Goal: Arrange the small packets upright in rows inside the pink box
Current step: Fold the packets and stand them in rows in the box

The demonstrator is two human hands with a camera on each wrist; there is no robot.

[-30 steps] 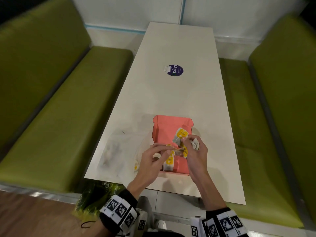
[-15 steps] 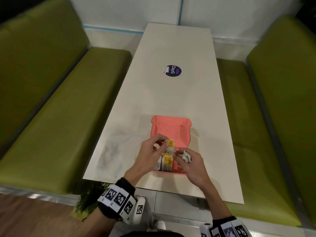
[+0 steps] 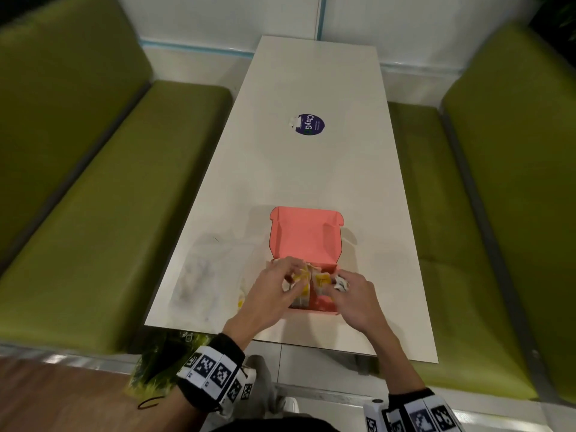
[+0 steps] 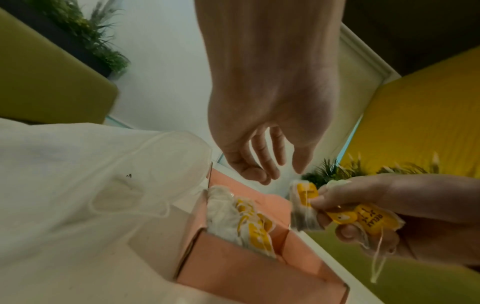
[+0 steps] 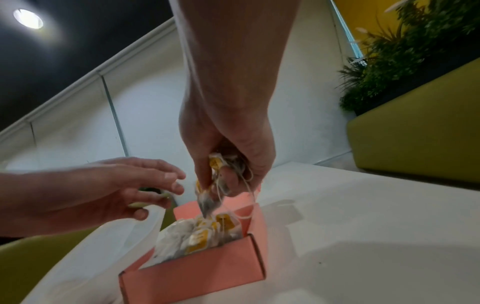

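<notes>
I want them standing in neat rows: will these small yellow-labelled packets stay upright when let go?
Probably not alone: the packets in the pink box look soft and crumpled, leaning together. Those the right hand grips sag, strings dangling, so likely light and apt to snag.

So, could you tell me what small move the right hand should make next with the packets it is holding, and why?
Probably lower the right hand and stand one held packet beside the row in the pink box. It grips several just above the row, and the open left hand holds nothing.
</notes>
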